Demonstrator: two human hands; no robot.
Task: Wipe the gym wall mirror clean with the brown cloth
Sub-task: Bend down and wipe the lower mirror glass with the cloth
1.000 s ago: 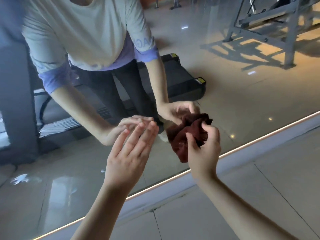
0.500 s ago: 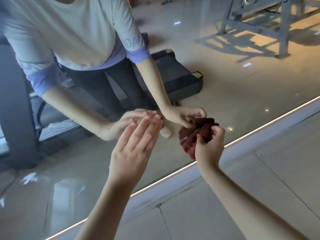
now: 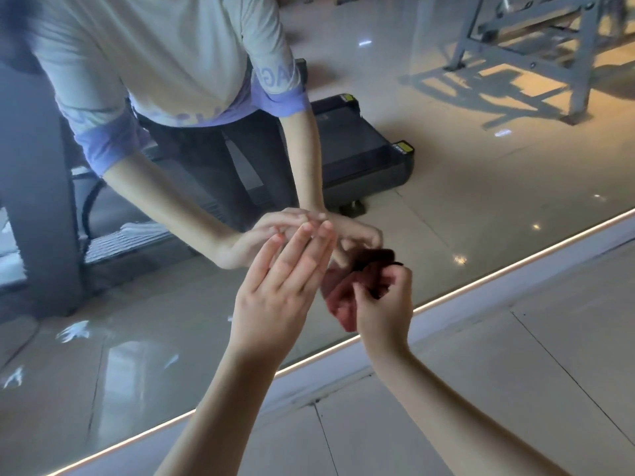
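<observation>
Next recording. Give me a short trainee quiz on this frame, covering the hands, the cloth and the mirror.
1. True or false: the left hand has straight fingers and holds nothing.
2. Multiple choice: the brown cloth is
A) bunched in the grip of the right hand
B) spread flat on the floor tiles
C) draped over a gym frame
3. Fill in: the dark machine reflected in the mirror behind the person is a ___.

Key: 1 true; 2 A; 3 treadmill.
</observation>
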